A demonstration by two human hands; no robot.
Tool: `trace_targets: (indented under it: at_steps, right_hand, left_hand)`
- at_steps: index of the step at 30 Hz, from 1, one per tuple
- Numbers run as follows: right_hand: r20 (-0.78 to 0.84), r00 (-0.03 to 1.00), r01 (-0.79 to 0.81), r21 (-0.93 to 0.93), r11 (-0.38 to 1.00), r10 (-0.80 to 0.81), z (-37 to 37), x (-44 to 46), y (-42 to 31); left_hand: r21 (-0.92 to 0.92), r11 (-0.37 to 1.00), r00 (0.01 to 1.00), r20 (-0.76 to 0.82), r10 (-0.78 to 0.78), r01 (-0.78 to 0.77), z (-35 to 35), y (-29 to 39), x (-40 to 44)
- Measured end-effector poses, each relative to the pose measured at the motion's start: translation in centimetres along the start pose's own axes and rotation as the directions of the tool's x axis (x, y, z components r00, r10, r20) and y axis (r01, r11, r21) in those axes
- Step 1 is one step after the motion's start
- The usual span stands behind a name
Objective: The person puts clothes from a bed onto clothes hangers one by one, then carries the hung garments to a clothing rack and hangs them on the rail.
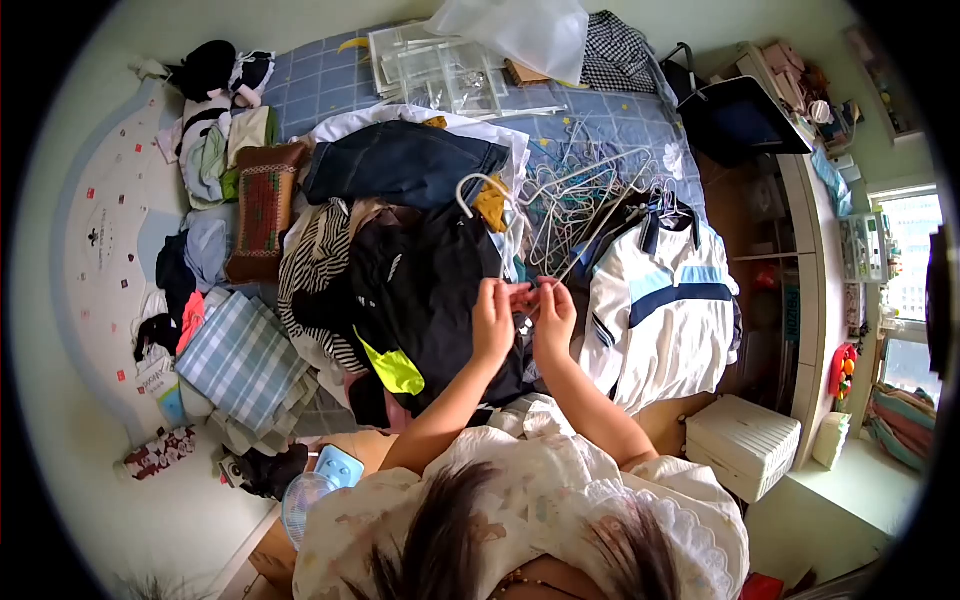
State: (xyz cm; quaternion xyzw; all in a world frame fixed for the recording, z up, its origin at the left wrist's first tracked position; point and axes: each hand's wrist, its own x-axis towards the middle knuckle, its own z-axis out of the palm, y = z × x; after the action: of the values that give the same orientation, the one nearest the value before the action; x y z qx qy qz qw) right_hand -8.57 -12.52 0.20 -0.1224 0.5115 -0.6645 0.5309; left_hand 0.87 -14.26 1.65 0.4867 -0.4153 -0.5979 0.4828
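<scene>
My left hand (494, 322) is closed around part of a white clothes hanger (463, 196), its curved hook pointing away from me over the dark clothes. Close beside it, my right hand (553, 318) pinches with fingertips at the hanger; a small dark piece shows between the two hands, too small to make out. Under and left of my hands lies a black garment (420, 290) with a neon yellow patch (392, 365). To the right is a white, blue and navy sports jacket (665, 315) on hangers. Beyond my fingers lies a tangle of loose hangers (575, 205).
A bed with a blue checked sheet (320, 75) bears piled clothes, dark denim (400, 165), a brown woven cushion (265, 215) and a folded plaid cloth (243, 355). Clear plastic panels (440, 70) lie at the back. A white box (742, 447) stands at right, a small fan (305, 505) at lower left.
</scene>
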Motion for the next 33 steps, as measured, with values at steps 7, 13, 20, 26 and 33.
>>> trace_targets:
  at_steps: [7,13,20,26,33]
  right_hand:
    - [0.413,0.695,0.499,-0.866,-0.019,-0.588,-4.8,1.0,-8.1]
    - [0.672,0.712,0.684,-0.730,0.015,0.204,-7.1,2.4,-9.0]
    - [0.807,0.579,0.800,-0.590,-0.110,-0.113,-3.8,3.9,-9.3]
    - [0.753,0.606,0.756,-0.645,-0.109,-0.257,-1.8,7.5,-10.7]
    - [0.655,0.722,0.687,-0.718,0.116,-0.223,-0.1,9.0,-10.3]
  left_hand:
    - [0.672,0.619,0.914,0.296,0.277,-0.405,-10.4,0.4,-2.0]
    - [0.677,0.529,0.846,0.505,0.172,-0.512,-14.3,0.8,-1.9]
    - [0.734,0.677,0.998,0.014,0.058,-0.050,-20.2,-2.4,9.8]
    - [0.907,0.304,0.936,-0.335,0.107,0.291,-23.4,-5.9,19.2]
    - [0.928,0.099,0.932,-0.352,-0.087,0.360,-24.3,-5.1,21.6]
